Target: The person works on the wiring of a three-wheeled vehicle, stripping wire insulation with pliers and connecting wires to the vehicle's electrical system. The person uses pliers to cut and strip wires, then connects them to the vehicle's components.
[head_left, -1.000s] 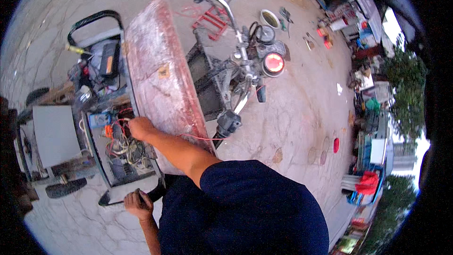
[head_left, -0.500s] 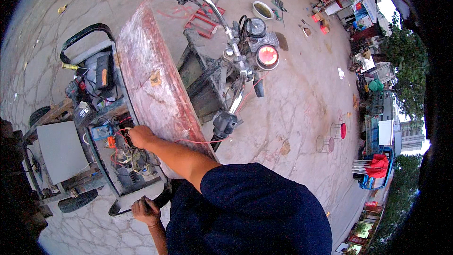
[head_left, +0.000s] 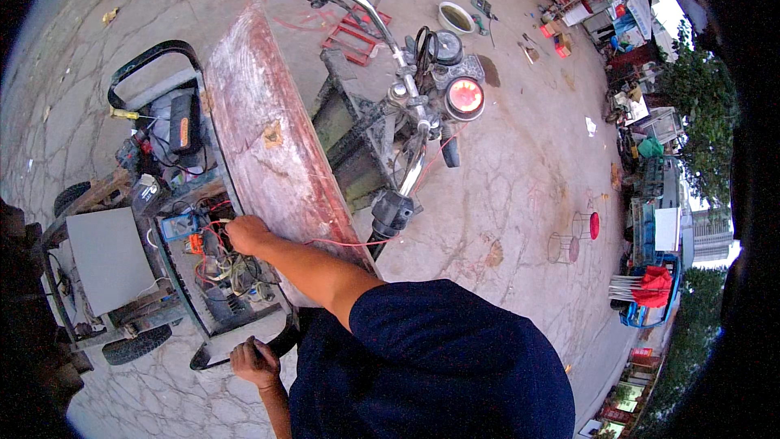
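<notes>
Red wires — right hand among them, grip unclear — left hand clamps one black bar.

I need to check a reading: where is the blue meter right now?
In the head view, the blue meter lies left of centre, inside the open compartment beside the tangled wires, just left of the right hand.

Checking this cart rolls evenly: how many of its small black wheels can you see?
2: one wheel at the cart's far left side, one wheel at its near edge. More may be hidden beneath it.
</notes>
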The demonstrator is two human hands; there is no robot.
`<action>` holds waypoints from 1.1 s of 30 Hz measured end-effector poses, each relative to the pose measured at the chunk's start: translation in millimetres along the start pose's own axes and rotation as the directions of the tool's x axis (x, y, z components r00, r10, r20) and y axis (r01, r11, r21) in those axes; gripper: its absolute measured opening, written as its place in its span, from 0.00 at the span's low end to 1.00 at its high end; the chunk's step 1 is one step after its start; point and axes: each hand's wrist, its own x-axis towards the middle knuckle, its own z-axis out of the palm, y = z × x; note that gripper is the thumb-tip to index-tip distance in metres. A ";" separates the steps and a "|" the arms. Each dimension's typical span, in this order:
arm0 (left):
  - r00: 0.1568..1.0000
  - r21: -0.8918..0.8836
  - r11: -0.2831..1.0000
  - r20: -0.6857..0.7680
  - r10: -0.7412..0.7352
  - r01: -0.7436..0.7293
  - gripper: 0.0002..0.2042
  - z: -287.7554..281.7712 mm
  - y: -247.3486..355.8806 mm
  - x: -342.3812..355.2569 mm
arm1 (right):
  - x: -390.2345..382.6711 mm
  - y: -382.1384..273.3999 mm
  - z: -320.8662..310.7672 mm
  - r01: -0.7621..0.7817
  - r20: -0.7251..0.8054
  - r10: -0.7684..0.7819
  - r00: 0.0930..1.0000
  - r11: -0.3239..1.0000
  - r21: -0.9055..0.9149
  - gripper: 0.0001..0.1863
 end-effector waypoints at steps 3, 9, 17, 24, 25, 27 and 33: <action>1.000 -0.014 1.000 -0.008 -0.004 0.004 0.06 1.2 -0.8 -0.1 | 2.2 1.0 3.4 -0.025 0.019 0.026 0.999 0.999 -0.028 0.09; 1.000 -0.008 1.000 -0.009 0.007 -0.007 0.06 -0.8 0.3 2.9 | 0.5 -1.2 0.1 0.011 -0.017 -0.012 1.000 1.000 -0.017 0.10; 1.000 0.013 1.000 0.009 0.007 -0.007 0.05 0.7 -1.3 -2.4 | 0.2 4.9 7.2 0.020 -0.033 -0.020 0.999 1.000 -0.001 0.09; 0.994 -0.011 0.999 -0.102 0.047 -0.049 0.05 5.4 -8.9 -10.1 | -4.0 -13.4 -8.4 0.020 0.056 -0.020 0.998 1.000 0.002 0.09; 0.994 -0.044 0.998 -0.100 0.038 -0.043 0.05 7.2 -11.8 -11.1 | -5.8 -19.2 -18.0 0.007 0.083 -0.009 0.997 1.000 0.024 0.10; 0.987 -0.058 0.994 -0.142 0.079 -0.088 0.06 4.8 -6.5 1.8 | 1.2 -5.4 -12.4 -0.038 0.059 0.036 0.998 0.999 0.035 0.10; 0.995 -0.109 0.994 -0.097 -0.002 -0.008 0.05 -4.3 -2.5 7.7 | -1.2 -2.9 -5.5 0.033 -0.027 -0.034 0.999 0.998 -0.044 0.13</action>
